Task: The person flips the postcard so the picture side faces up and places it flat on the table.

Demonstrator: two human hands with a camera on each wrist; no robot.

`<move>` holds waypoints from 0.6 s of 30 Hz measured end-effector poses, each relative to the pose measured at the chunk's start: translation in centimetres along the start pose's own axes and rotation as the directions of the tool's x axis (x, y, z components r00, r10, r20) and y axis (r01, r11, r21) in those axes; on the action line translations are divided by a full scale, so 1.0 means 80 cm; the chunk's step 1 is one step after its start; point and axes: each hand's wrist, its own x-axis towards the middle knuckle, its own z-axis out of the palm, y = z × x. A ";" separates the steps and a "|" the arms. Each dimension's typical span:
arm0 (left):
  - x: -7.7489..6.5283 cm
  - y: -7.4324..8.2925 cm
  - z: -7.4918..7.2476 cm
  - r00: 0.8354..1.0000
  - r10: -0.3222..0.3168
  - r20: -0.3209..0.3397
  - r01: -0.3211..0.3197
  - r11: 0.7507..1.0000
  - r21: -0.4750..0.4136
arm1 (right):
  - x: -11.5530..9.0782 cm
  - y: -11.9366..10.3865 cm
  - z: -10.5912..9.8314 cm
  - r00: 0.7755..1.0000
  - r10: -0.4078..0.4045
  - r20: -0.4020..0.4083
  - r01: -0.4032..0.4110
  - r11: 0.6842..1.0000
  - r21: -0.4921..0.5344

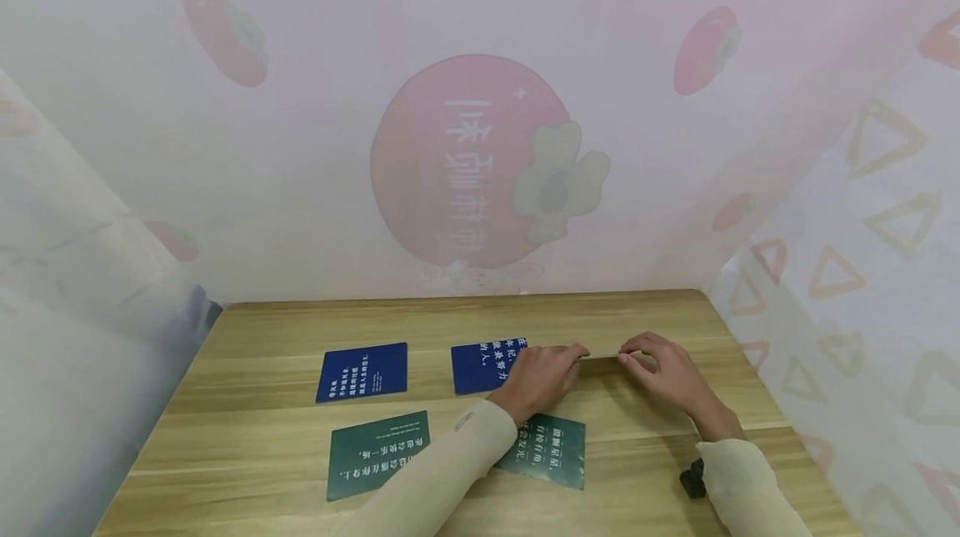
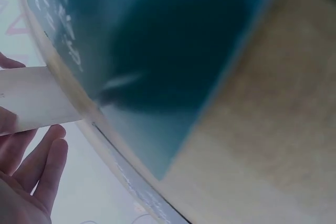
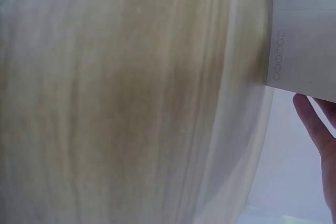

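A postcard (image 1: 601, 356) is held between both hands above the table, seen nearly edge-on in the head view. In the right wrist view its pale back (image 3: 304, 51) carries a row of small printed circles. My left hand (image 1: 538, 380) pinches its left end between thumb and fingers. At the other end, the thumb and index finger of my right hand (image 1: 666, 374) pinch the card. A blue postcard (image 1: 474, 368) with white writing lies just left of the left hand, partly covered by it. Under the left forearm, a green postcard (image 1: 555, 449) is half hidden.
Another blue postcard (image 1: 363, 372) and another green postcard (image 1: 375, 454) lie on the left of the wooden table (image 1: 247, 404). A small black object (image 1: 692, 479) sits by the right sleeve. A patterned pale curtain (image 1: 300, 187) surrounds the table's back and sides.
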 end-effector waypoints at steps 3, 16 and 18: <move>-0.001 0.000 0.001 0.999 -0.031 0.020 0.032 0.998 -0.045 | -0.002 -0.001 0.000 1.000 0.003 0.019 -0.003 1.000 0.002; 0.002 -0.003 -0.006 0.995 -0.030 0.092 0.036 0.997 -0.065 | -0.008 -0.003 -0.002 0.996 0.043 0.082 -0.044 0.999 0.012; 0.003 -0.004 -0.009 0.993 -0.024 0.114 0.032 0.997 -0.073 | -0.009 -0.002 -0.001 0.994 0.049 0.093 -0.050 0.999 0.008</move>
